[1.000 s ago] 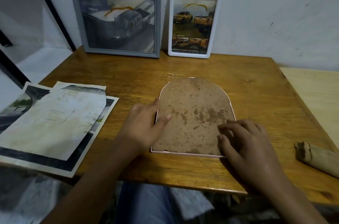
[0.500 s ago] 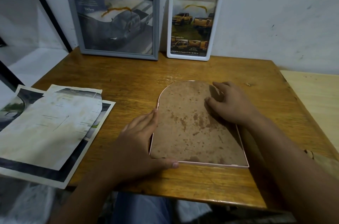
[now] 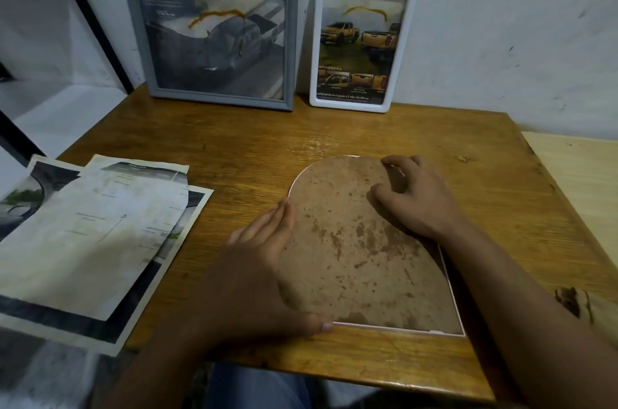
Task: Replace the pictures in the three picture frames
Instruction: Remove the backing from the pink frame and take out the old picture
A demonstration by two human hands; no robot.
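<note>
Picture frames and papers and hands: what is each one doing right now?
Grey frame: upright against the wall, picture inside.
White frame: upright against the wall, picture inside.
Arched frame: lying face down on the table, brown backing up.
Loose pictures: stacked flat at the table's left edge.
Left hand: open, pressing the arched frame's left edge.
Right hand: fingers curled on the backing near its top.

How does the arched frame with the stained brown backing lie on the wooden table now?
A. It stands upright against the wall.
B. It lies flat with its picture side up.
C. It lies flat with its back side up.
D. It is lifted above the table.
C: the arched frame with the stained brown backing lies flat on the wooden table, backing board upward, under both hands.
</note>
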